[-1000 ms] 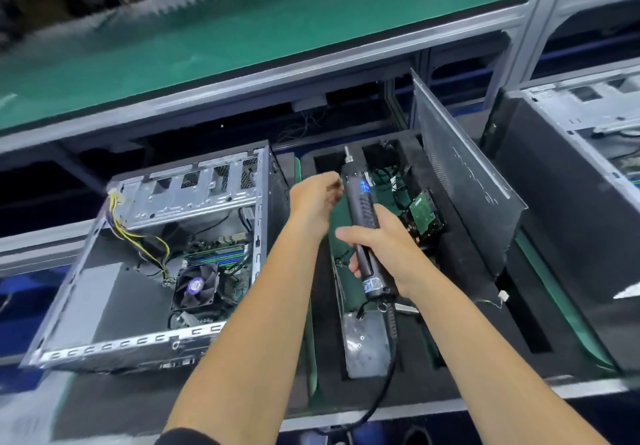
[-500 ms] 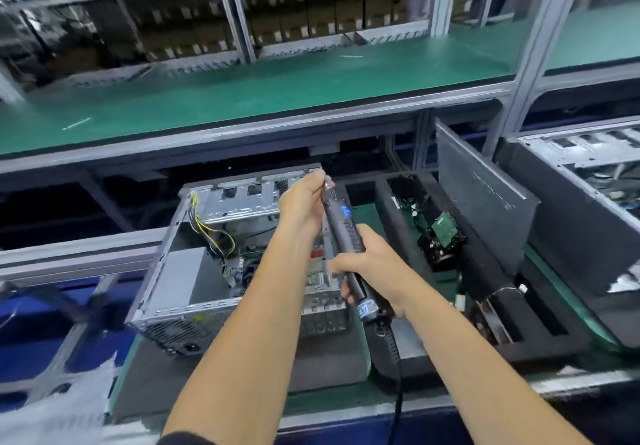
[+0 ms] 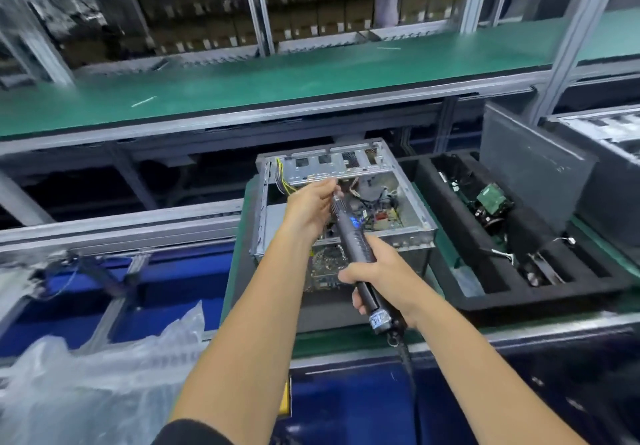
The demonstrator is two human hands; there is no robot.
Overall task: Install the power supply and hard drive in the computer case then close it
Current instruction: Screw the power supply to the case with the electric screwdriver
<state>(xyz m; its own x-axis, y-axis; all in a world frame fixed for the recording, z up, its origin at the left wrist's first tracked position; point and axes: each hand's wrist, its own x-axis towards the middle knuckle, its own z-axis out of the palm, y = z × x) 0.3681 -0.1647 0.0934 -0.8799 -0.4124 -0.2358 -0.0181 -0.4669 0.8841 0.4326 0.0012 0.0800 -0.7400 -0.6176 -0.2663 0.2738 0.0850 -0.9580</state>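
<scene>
two hands on the screwdriver (image 3: 356,254): my right hand (image 3: 381,276) wraps its grip, my left hand (image 3: 313,204) pinches the tip over the open computer case (image 3: 343,209) on the counter (image 3: 450,247). i should seat the bit squarely before pulling the trigger.

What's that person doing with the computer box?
A person is building a computer. The right hand grips an electric screwdriver, and the left hand pinches its tip, steadying it over the open computer case. The case has no side cover on. In the black foam tray beside it lies a hard drive, not yet installed.
</scene>
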